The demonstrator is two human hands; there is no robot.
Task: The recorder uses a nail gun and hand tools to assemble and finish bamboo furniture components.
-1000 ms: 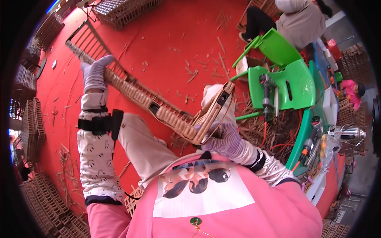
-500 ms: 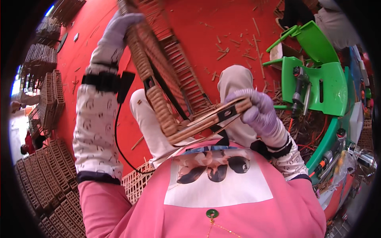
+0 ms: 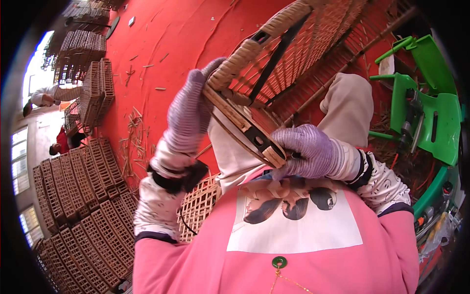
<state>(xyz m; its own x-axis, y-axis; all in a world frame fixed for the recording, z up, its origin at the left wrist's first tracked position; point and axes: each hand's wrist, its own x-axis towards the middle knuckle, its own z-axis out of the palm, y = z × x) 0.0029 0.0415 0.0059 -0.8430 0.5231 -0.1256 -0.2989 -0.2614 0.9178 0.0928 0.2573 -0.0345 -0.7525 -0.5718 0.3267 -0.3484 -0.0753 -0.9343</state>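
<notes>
One wicker basket (image 3: 281, 55) tilts to the left of the green chair (image 3: 433, 125), with the left hand (image 3: 190, 105), on the side farther from that chair, closing its partly hidden fingers about a wrapped corner. The right hand (image 3: 312, 151), nearer the chair, grips the basket's flat end with bent fingers. A drill (image 3: 407, 128) rests on the chair, and stacked crates (image 3: 83, 186) stand far left of it.

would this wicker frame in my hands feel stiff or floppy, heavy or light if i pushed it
The wicker frame is probably stiff along its thickly wrapped edge, which looks closely bound. It is likely light for its size, since gaps show between the slats. Those thin slats might flex or crack if pushed.
</notes>
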